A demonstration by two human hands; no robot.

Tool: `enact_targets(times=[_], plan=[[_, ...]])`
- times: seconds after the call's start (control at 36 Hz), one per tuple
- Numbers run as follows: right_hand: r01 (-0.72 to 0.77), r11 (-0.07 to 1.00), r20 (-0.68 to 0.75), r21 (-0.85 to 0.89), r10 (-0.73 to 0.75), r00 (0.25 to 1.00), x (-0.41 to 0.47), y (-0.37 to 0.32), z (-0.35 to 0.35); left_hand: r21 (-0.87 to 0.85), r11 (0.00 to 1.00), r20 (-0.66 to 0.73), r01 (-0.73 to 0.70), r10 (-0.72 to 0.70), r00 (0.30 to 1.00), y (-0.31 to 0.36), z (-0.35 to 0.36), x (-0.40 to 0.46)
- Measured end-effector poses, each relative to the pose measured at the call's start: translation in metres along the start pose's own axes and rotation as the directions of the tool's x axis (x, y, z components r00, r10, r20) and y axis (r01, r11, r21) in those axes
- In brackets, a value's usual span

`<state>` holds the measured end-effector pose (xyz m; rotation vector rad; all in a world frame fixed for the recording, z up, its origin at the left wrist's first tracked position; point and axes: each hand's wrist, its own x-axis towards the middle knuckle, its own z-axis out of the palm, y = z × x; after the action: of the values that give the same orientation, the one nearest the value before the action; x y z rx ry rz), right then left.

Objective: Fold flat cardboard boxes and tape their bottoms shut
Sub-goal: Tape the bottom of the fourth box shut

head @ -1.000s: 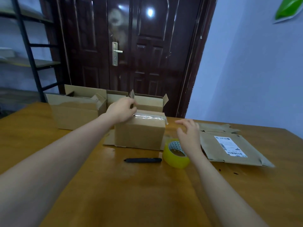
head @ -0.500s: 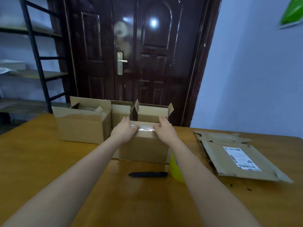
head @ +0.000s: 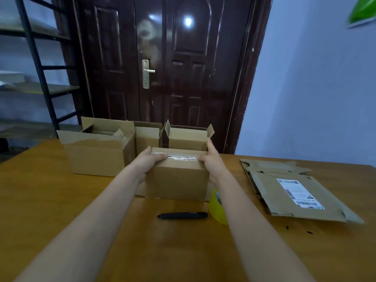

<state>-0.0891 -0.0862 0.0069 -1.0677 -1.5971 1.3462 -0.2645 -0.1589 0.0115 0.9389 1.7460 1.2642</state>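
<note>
Box (head: pixel 177 180) sits upside down near the middle of the table (head: pixel 61 200), its taped bottom facing up and its long axis running left to right, parallel to the table's far edge. A strip of clear tape (head: pixel 177 156) runs along that same axis over the seam. Its lower flaps look splayed flat on the wood beneath it, though the arms cover most of them. The left hand (head: pixel 147 162) clasps the box's left end, thumb lying on the tape. The right hand (head: pixel 211 161) clasps the right end, fingers spread down the side and thumb on top. Just behind it, toward the far edge, stand three open boxes (head: pixel 97 153) with flaps up, the largest to the left. A black pen (head: pixel 182 215) lies in front of the box, also left to right. A yellow tape roll (head: pixel 217 208) stands just beside the pen's right tip, partly behind the right forearm. Flat cardboard (head: pixel 289 190) with a white label lies toward the table's right edge.
</note>
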Motion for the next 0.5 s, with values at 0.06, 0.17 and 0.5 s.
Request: enact_targets(times=[0.06, 0.17, 0.5], plan=[[-0.022, 0.998, -0.008, 0.051, 0.023, 1.0, -0.002, 0.003, -0.001, -0.02, 1.0, 0.002, 0.017, -0.017, 1.0, -0.001, -0.001, 0.0], [-0.077, 0.989, -0.019, 0.127, 0.08, 0.997, -0.006, 0.009, -0.003, -0.11, 0.992, 0.026, 0.064, -0.061, 0.998, -0.002, -0.003, 0.0], [-0.222, 0.929, 0.03, 0.296, 0.223, 0.974, -0.023, -0.019, -0.002, -0.113, 0.994, -0.085, -0.014, 0.005, 0.996, 0.011, 0.001, -0.018]])
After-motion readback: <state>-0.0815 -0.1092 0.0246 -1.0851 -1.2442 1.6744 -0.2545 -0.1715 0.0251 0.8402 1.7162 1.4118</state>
